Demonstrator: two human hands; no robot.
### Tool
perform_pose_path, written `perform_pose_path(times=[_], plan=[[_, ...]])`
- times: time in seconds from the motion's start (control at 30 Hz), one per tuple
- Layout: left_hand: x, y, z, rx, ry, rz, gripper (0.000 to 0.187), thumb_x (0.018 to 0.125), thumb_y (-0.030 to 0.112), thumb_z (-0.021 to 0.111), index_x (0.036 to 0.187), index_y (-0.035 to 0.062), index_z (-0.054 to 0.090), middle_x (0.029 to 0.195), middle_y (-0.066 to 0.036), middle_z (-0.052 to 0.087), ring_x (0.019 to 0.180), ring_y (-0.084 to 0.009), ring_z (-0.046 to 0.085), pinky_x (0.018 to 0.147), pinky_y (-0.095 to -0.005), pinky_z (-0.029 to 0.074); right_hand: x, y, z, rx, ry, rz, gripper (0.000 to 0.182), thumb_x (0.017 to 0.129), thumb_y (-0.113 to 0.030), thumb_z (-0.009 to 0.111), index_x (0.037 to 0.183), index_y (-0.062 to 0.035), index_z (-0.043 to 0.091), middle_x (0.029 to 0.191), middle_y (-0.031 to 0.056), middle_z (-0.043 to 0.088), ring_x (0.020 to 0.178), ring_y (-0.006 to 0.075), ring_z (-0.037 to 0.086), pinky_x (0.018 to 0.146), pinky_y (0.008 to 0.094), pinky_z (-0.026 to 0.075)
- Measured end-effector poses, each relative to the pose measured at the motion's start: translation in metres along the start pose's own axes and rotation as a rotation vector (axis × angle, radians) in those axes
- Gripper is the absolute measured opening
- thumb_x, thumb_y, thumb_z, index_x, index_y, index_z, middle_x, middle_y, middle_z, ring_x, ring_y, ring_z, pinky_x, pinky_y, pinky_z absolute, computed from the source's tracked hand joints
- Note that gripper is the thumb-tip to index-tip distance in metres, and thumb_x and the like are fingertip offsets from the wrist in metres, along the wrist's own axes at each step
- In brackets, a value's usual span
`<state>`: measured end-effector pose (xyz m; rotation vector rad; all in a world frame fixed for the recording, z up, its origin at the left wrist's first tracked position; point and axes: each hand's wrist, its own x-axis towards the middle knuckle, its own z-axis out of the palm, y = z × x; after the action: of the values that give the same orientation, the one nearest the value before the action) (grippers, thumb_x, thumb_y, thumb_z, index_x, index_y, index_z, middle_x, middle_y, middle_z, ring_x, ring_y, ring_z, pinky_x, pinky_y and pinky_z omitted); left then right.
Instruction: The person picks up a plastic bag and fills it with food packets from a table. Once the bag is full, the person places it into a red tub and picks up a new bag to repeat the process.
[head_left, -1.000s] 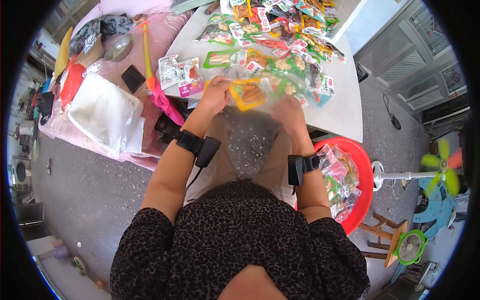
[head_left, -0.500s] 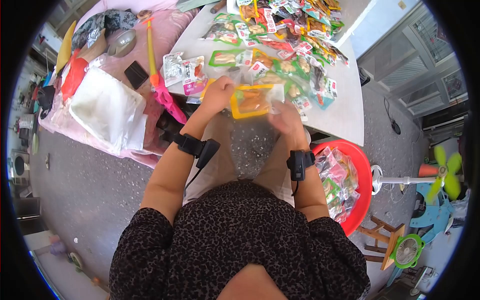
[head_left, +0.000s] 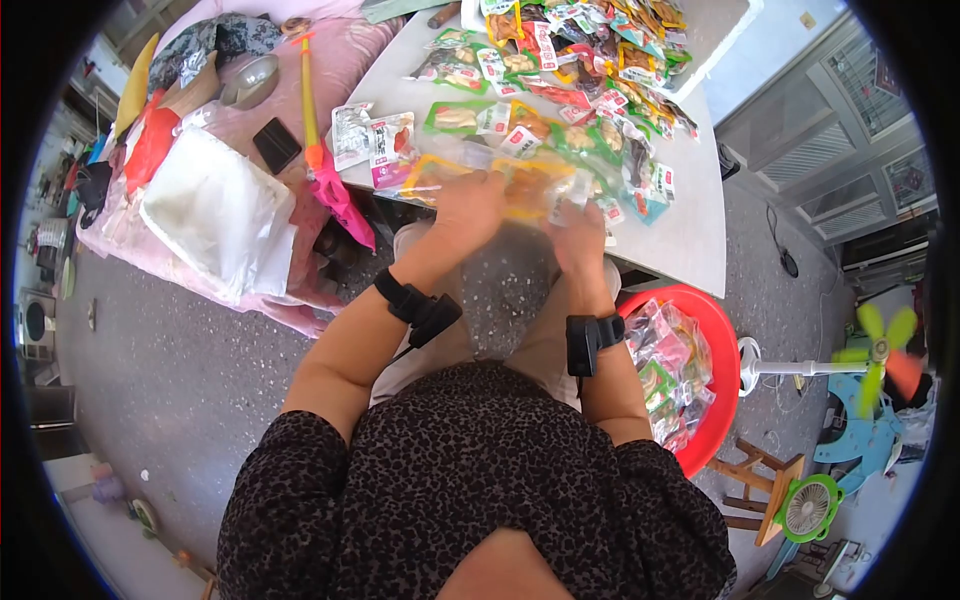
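Note:
At the table's near edge, my right hand [head_left: 580,238] grips the pale end of a yellow-edged food packet [head_left: 527,188], its fingers closed. My left hand [head_left: 470,208] is closed on clear plastic film [head_left: 480,158], which looks like a bag, beside that packet. Another yellow-edged packet [head_left: 428,176] lies just left of my left hand, partly under the film. Beyond my hands are green-edged packets [head_left: 458,117] and a white-and-purple pouch [head_left: 392,150]. Blur and glare hide whether the gripped packet is inside the film.
A large heap of food packets [head_left: 600,50] covers the back of the white table [head_left: 690,225]. By my right arm stands a red tub [head_left: 722,400] of bagged packets. Left is a pink-covered bed [head_left: 110,225] with a white sheet [head_left: 205,215]. A fan [head_left: 880,350] stands at right.
My left hand has moved right and slightly down, close to the yellow-edged packet. The packet has shifted right and up over the table edge, and my right hand has moved slightly with it.

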<state>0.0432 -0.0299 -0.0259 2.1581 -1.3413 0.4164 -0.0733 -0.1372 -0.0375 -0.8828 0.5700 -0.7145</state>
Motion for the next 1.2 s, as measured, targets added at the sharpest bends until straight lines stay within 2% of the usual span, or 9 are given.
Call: perform_pose_path(times=[0.1,0.27,0.33,0.43,0.77,0.93,1.03,1.13,1.2], plan=[[0.003,0.010,0.004,-0.046,0.005,0.020,0.011,0.065,0.012,0.051,0.071,0.0031,0.051,0.065,-0.012,0.052,0.061,-0.0293,0.054,0.055,-0.0394,0.042,-0.004,0.015,0.024,0.179,-0.035,0.002,0.018,0.080,-0.005,0.041,0.098,-0.0023,0.045,0.090,0.0086,0.053,0.075,0.0189,0.055,0.058,0.0314,0.048],[0.000,0.006,0.013,-0.019,0.078,0.091,0.008,0.065,0.011,0.051,0.068,0.0040,0.048,0.065,-0.012,0.053,0.060,-0.0289,0.054,0.052,-0.0387,0.044,0.011,0.043,0.029,-0.685,-0.256,-0.390,0.016,0.079,-0.010,0.046,0.092,-0.0003,0.047,0.080,0.0080,0.052,0.071,0.0165,0.052,0.055,0.0274,0.043],[-0.001,0.004,0.009,-0.018,0.032,0.057,0.009,0.065,0.012,0.051,0.068,0.0040,0.048,0.066,-0.012,0.053,0.062,-0.0294,0.054,0.052,-0.0389,0.044,0.017,0.027,0.026,-1.556,-0.512,-0.653,0.015,0.077,-0.012,0.047,0.086,-0.0005,0.049,0.074,0.0073,0.052,0.064,0.0146,0.051,0.050,0.0256,0.041],[-0.002,0.005,-0.002,-0.005,-0.053,-0.004,0.009,0.065,0.012,0.051,0.068,0.0042,0.048,0.066,-0.012,0.053,0.063,-0.0300,0.054,0.053,-0.0391,0.044,0.018,0.013,0.022,-0.443,-0.295,0.307,0.012,0.074,-0.013,0.048,0.076,-0.0018,0.051,0.065,0.0055,0.052,0.053,0.0117,0.049,0.040,0.0223,0.036],[-0.007,0.002,0.008,-0.081,-0.018,0.001,0.007,0.066,0.011,0.048,0.069,0.0050,0.050,0.065,-0.012,0.052,0.065,-0.0298,0.053,0.055,-0.0399,0.043,0.024,0.015,0.034,-0.745,-0.404,0.098,0.010,0.072,-0.009,0.048,0.067,-0.0011,0.049,0.060,0.0042,0.049,0.045,0.0105,0.045,0.036,0.0224,0.032],[-0.004,-0.001,0.006,-0.120,-0.030,-0.071,0.008,0.068,0.012,0.047,0.071,0.0050,0.049,0.067,-0.013,0.052,0.065,-0.0312,0.052,0.056,-0.0405,0.042,0.028,0.021,0.041,-0.454,-0.366,0.110,0.008,0.071,-0.007,0.049,0.067,0.0001,0.051,0.064,0.0037,0.051,0.052,0.0124,0.049,0.043,0.0231,0.038],[-0.004,-0.010,0.014,-0.185,0.006,-0.113,0.008,0.070,0.013,0.047,0.072,0.0052,0.047,0.067,-0.014,0.051,0.064,-0.0327,0.051,0.056,-0.0420,0.041,0.059,0.017,0.023,-1.198,-0.790,-0.982,0.010,0.071,-0.008,0.050,0.073,0.0014,0.053,0.066,0.0059,0.054,0.058,0.0141,0.052,0.050,0.0247,0.041],[-0.004,-0.015,0.022,-0.242,0.008,-0.132,0.008,0.072,0.013,0.046,0.073,0.0052,0.046,0.068,-0.015,0.051,0.065,-0.0336,0.050,0.056,-0.0430,0.040,0.077,-0.013,0.034,-0.661,-0.275,0.094,0.019,0.070,-0.014,0.056,0.082,0.0005,0.052,0.073,0.0102,0.056,0.067,0.0174,0.055,0.057,0.0258,0.043],[-0.003,-0.019,0.030,-0.263,-0.025,-0.166,0.009,0.075,0.014,0.046,0.075,0.0050,0.049,0.070,-0.015,0.052,0.067,-0.0338,0.050,0.058,-0.0428,0.039,0.124,-0.012,0.022,-1.034,-0.297,-0.330,0.030,0.069,-0.023,0.059,0.087,-0.0009,0.052,0.079,0.0112,0.057,0.071,0.0205,0.056,0.062,0.0273,0.043]])
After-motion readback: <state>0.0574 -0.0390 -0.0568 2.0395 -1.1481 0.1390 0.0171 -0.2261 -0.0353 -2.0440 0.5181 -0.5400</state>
